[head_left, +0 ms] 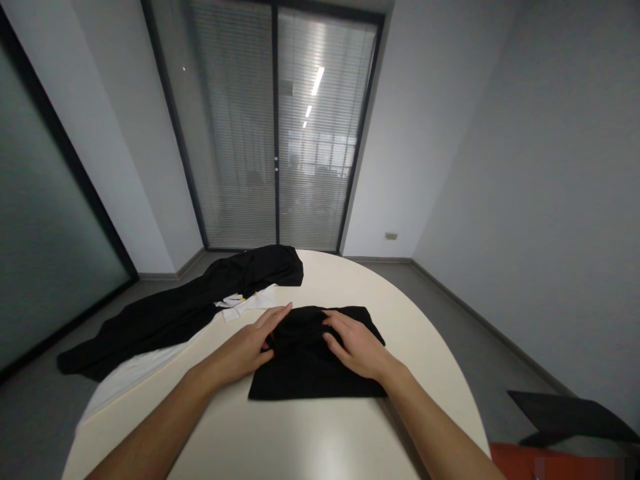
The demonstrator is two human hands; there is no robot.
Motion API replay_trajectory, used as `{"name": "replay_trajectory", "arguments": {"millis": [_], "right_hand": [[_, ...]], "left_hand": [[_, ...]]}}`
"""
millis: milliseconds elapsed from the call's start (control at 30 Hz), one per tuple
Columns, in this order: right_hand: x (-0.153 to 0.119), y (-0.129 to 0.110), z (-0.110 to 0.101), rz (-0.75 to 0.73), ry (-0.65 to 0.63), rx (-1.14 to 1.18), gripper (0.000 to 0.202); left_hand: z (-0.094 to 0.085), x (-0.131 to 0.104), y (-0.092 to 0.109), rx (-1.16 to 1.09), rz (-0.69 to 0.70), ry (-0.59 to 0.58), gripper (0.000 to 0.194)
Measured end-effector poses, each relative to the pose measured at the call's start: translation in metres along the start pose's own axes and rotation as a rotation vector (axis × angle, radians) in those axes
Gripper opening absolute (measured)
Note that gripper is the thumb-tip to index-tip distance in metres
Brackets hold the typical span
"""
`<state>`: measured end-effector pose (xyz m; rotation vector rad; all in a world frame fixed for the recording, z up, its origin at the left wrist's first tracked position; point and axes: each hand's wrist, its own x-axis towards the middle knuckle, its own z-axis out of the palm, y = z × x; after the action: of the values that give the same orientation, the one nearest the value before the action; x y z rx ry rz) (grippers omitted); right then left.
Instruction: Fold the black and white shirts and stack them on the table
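A folded black cloth lies flat on the cream table, its front edge nearly straight. My left hand rests at the cloth's left side, fingers apart and some of them partly hidden behind the thumb side. On the upper right part of the cloth lies my right hand, its fingers spread and slightly bent. Both palms face down or inward, and neither hand is closed round the fabric.
A long black garment stretches along the table's left edge, over white fabric with small tags. Beyond the table stands a glass partition with blinds. A dark chair part and a red surface are at the lower right.
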<state>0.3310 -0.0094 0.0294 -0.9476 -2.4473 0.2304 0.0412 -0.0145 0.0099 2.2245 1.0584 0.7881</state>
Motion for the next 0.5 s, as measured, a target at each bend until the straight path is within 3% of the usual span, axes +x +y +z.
{"name": "replay_trajectory", "arguments": {"millis": [133,333,400,500], "right_hand": [[0.000,0.001,0.000,0.010,0.017,0.026,0.024],[-0.002,0.001,-0.004,-0.045,-0.008,0.068,0.018],[-0.003,-0.001,-0.008,-0.073,-0.032,0.118,0.017],[-0.006,-0.003,-0.018,-0.034,-0.069,0.225,0.032]], "left_hand": [[0.001,0.002,0.004,0.105,0.076,0.057,0.086],[-0.010,0.000,-0.002,0.123,0.097,0.042,0.042],[-0.013,-0.002,-0.005,0.042,0.036,0.018,0.038],[-0.017,-0.004,-0.005,-0.133,-0.141,-0.106,0.055]]}}
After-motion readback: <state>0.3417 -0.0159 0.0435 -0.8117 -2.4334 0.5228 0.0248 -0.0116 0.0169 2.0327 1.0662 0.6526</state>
